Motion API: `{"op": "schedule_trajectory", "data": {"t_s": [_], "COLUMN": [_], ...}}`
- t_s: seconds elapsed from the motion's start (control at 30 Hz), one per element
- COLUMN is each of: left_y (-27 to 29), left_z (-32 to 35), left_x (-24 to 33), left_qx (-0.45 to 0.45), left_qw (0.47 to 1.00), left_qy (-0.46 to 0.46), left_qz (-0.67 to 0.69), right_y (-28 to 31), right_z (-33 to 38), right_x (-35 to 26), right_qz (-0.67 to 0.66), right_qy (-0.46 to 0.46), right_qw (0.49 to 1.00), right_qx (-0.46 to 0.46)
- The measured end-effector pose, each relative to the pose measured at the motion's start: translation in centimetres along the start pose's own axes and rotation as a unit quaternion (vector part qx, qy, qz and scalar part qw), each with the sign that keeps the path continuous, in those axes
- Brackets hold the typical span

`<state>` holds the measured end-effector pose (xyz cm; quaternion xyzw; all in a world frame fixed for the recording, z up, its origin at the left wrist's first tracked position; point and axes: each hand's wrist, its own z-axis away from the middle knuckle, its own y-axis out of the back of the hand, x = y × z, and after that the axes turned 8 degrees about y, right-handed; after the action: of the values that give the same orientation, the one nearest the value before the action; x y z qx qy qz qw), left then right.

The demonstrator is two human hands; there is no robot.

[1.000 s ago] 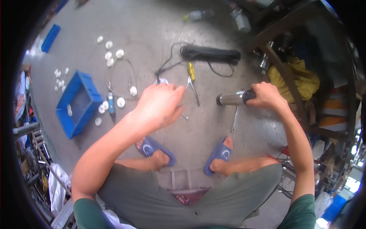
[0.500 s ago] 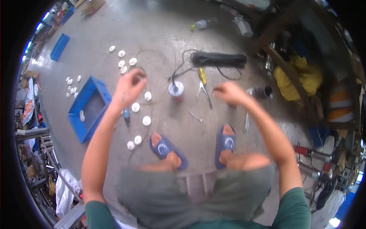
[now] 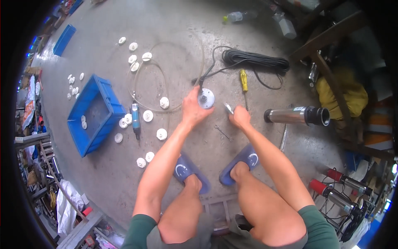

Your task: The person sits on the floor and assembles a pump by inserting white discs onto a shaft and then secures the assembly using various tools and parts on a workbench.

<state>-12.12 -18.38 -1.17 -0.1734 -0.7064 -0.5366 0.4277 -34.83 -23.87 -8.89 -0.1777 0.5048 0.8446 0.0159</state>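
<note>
My left hand (image 3: 195, 109) is curled around the side of an upright cylinder with a round pale metal top (image 3: 206, 98), a black cable rising from its edge. The cylinder's body is mostly hidden by the hand. A little to the right, my right hand (image 3: 240, 118) is closed on metal pliers (image 3: 228, 108); only a silver end sticks out toward the cylinder. Beyond that hand lies a yellow-handled screwdriver (image 3: 243, 81). On the floor between my hands and my feet rests a small silver tool like a wrench (image 3: 223, 132).
A blue bin (image 3: 108, 96) stands at left, with several white round parts (image 3: 161, 133) scattered about. A blue air screwdriver (image 3: 135, 118) with a clear hose lies among them. Coiled black cable (image 3: 257, 60) is at the back; a steel pump cylinder (image 3: 290, 115) lies at right.
My left hand has come right and down from the white parts to the cylinder. The pliers beside the screwdriver have been picked up by my right hand. My view has shifted slightly.
</note>
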Motion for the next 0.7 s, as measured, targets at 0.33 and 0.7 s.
{"op": "schedule_trajectory", "data": {"t_s": [0.33, 0.7], "left_y": [3.6, 2.1], "left_z": [4.9, 6.6], "left_x": [0.0, 1.4], "left_qx": [-0.094, -0.085], "left_qw": [0.994, 0.970], "left_qy": [0.047, 0.153], "left_qz": [0.028, 0.169], "right_y": [6.7, 10.2], "right_z": [10.0, 10.0], "right_x": [-2.2, -7.2], "right_qz": [-0.600, 0.019], "right_qy": [-0.044, 0.364], "right_qw": [0.781, 0.927], "right_qx": [-0.166, 0.090]}}
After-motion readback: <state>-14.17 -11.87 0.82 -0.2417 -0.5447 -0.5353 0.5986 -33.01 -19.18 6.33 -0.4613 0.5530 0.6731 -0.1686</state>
